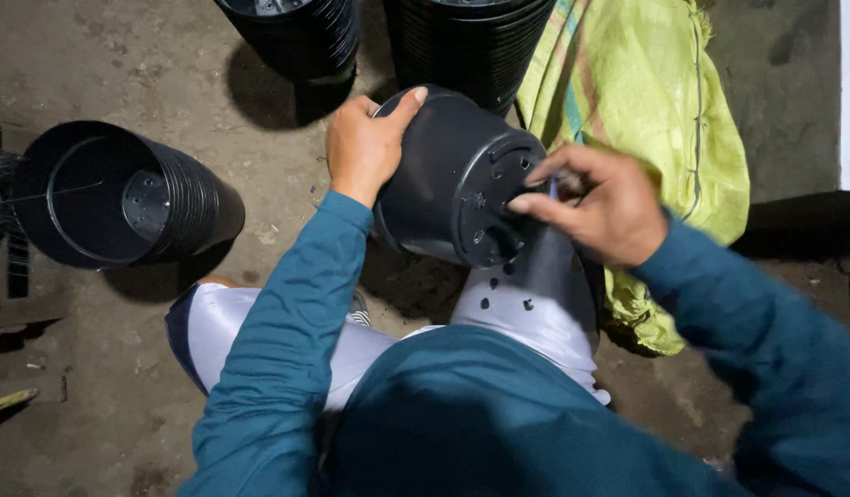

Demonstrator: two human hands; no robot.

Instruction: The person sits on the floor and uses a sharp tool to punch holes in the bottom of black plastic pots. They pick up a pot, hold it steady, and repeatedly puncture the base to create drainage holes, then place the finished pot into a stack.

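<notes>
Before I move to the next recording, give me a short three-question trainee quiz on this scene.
1. True or false: the left hand grips the black round plastic pot at its rim.
2. Which part of the pot does the right hand work at? A) its holed base B) its inside
3. Fill in: the stack of nested black plastic pots lies on its ____ on the dirt floor.

Key: 1 true; 2 A; 3 side.
</notes>
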